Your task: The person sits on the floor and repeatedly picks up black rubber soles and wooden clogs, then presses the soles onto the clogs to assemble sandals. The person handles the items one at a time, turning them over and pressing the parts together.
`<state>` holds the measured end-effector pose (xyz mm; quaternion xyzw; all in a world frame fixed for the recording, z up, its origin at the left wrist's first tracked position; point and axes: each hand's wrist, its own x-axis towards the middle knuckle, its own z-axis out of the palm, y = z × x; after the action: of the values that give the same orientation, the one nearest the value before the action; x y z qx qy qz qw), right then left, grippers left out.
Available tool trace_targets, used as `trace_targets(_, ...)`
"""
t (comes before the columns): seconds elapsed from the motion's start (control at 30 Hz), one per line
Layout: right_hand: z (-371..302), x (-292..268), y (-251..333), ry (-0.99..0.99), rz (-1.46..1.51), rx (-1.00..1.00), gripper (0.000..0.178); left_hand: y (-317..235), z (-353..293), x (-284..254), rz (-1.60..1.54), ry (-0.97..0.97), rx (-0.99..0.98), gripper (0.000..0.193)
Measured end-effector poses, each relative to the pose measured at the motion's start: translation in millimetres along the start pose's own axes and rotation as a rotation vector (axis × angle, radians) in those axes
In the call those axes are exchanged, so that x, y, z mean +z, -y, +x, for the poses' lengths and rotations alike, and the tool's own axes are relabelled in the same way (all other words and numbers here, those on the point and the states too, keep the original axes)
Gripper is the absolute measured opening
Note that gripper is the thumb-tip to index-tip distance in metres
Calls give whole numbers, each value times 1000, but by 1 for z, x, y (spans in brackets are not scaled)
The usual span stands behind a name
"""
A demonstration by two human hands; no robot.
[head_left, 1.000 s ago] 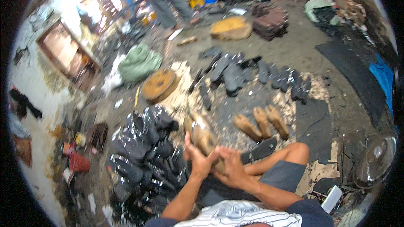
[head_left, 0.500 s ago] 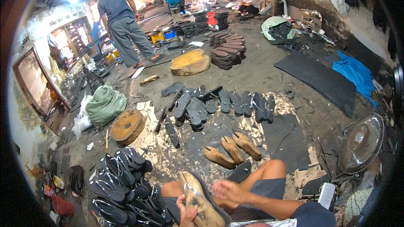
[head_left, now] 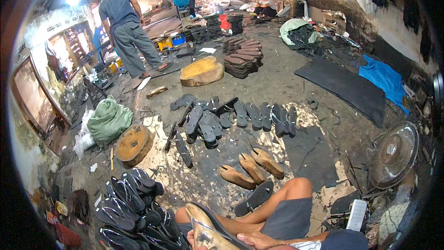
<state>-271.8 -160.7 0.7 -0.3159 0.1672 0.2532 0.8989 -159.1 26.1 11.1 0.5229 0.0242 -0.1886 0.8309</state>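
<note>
Low in front of me, my left hand [head_left: 192, 240] grips a wooden shoe last [head_left: 203, 232] from its left side; the lower frame edge cuts part of that hand off. A black sandal [head_left: 221, 226] with a shiny strap is fitted on the last, its sole turned to the right. My right hand [head_left: 257, 240] lies at the sandal's lower right edge, fingers curled against the sole. Beyond my crossed legs is a loose black sandal [head_left: 254, 198]. Three more wooden lasts [head_left: 251, 165] lie just past it.
At my left is a heap of black sandals [head_left: 134, 208]. More sandals [head_left: 203, 120] lie in a row ahead, near a round wood block [head_left: 134, 143]. A fan [head_left: 395, 155] stands at right. One person [head_left: 122, 18] stands at far left; another [head_left: 265, 7] sits at the back.
My right hand has come down from above the last to the sandal's lower edge. The last and sandal have shifted lower and left in view, and the loose sandal now shows more fully.
</note>
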Motion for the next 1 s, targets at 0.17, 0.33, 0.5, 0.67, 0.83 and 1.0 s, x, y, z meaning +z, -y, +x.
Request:
trace_targets(0.17,19,-49,-10,192,54,16,66,-13,6,11,-59,88,21,108)
trace_targets(0.33,39,2,-5,663,314,36,68,-75,8,65,-421,532,133,110)
trace_targets(0.5,7,76,66,654,668,136,77,-83,31,94,-513,566,172,104)
trace_targets(0.67,9,71,107,266,-7,-512,74,-83,36,79,-176,301,115,76)
trace_targets(0.83,29,46,95,-60,-528,-659,81,-56,31,72,-8,322,23,83)
trace_targets(1.0,28,40,107,153,-128,-425,76,-48,26,65,327,295,128,85)
